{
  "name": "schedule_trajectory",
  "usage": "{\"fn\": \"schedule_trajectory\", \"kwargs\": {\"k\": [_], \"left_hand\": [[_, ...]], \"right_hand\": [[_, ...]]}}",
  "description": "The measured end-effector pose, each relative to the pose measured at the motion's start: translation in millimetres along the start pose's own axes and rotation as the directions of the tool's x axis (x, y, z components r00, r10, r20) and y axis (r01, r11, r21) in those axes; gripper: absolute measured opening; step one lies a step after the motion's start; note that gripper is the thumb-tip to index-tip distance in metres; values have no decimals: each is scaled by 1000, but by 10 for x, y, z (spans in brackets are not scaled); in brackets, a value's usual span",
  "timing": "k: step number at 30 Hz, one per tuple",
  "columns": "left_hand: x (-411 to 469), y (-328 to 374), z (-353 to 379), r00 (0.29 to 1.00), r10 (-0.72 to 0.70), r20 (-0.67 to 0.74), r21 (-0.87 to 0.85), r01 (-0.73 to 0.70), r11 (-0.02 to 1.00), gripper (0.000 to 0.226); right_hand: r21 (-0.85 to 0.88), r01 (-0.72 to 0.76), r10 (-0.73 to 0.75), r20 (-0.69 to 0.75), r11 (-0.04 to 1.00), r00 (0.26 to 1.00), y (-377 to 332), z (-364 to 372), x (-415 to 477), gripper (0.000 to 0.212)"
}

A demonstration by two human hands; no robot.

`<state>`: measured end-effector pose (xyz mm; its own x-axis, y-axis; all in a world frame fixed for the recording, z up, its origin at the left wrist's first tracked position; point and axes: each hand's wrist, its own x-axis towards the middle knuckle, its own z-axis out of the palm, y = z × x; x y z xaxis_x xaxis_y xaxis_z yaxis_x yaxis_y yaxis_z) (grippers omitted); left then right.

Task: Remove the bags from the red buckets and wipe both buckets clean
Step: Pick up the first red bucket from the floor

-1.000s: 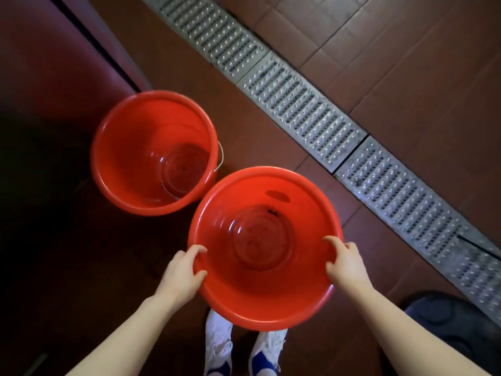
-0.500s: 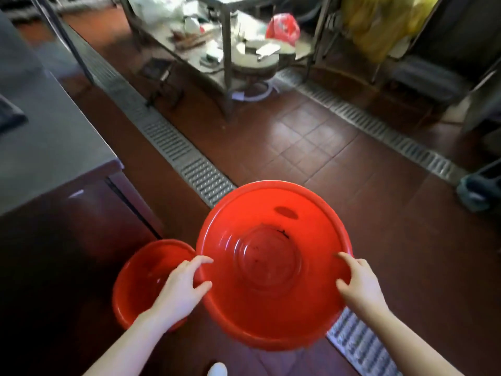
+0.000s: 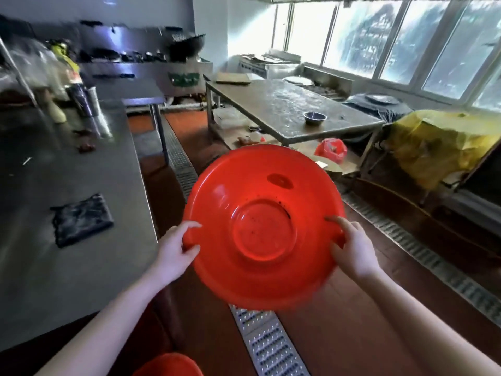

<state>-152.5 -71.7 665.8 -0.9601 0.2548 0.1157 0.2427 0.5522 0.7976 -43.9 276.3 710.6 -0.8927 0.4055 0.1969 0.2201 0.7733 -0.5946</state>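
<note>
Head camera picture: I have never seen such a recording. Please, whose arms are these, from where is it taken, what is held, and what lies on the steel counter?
There is no machine here. A person wears a camera on the head, so you look forward and down along their own bare arms. The left hand and the right hand each grip the rim of a red bucket, lifted and tilted so that its inside faces the camera. No bag is in it; dark specks show near its bottom. A second red bucket peeks in at the lower edge. On the steel counter at the left lies a dark cloth. Further off, a small metal bowl stands on a table.
</note>
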Motion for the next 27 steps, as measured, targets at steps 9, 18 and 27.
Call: {"fn": "schedule_trajectory", "kwargs": {"k": [9,18,27], "left_hand": [[836,-53,-813,948,-86,-308,98,122,988,39],[1022,-226,-1594,715,-206,-668,124,381,916,39],[248,-569,-2220,278,-258,-925,8,695,719,39]], "right_hand": [[150,300,-324,174,942,930,-978,688,1971,56],[378,550,-660,293,745,692,-2422,1759,3309,58],[631,579,-855,416,516,309,-4033,3048,3012,55]]}}
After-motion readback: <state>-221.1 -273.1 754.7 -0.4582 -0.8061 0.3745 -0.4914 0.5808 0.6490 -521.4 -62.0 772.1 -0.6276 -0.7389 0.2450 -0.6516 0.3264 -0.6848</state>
